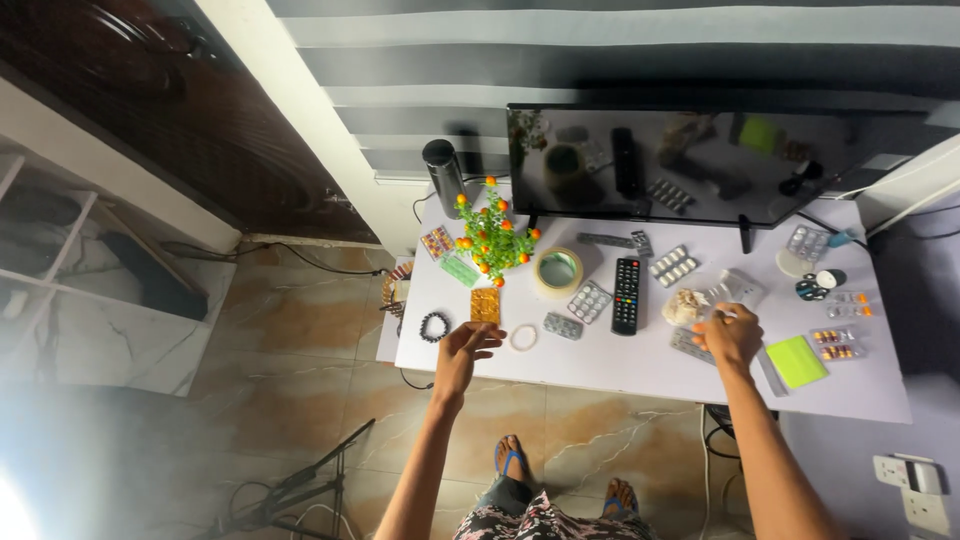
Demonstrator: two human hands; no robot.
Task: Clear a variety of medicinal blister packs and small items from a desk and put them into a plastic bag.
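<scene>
Hands over the desk (pixel 620 375): your left hand (pixel 462 348) was open, fingers spread just short of the orange blister pack (pixel 485 305); light, stiff, crinkly, best pinched by its edges. Your right hand (pixel 732 335) was curled shut on a small clear wrapper (pixel 722 313).

One remote control (pixel 626 294), one tape roll (pixel 558 271), one small artificial plant (pixel 493 238), one television (pixel 700 165), one beaded bracelet (pixel 434 326), one green notepad (pixel 796 361), and roughly a dozen scattered pill blister packs.
</scene>
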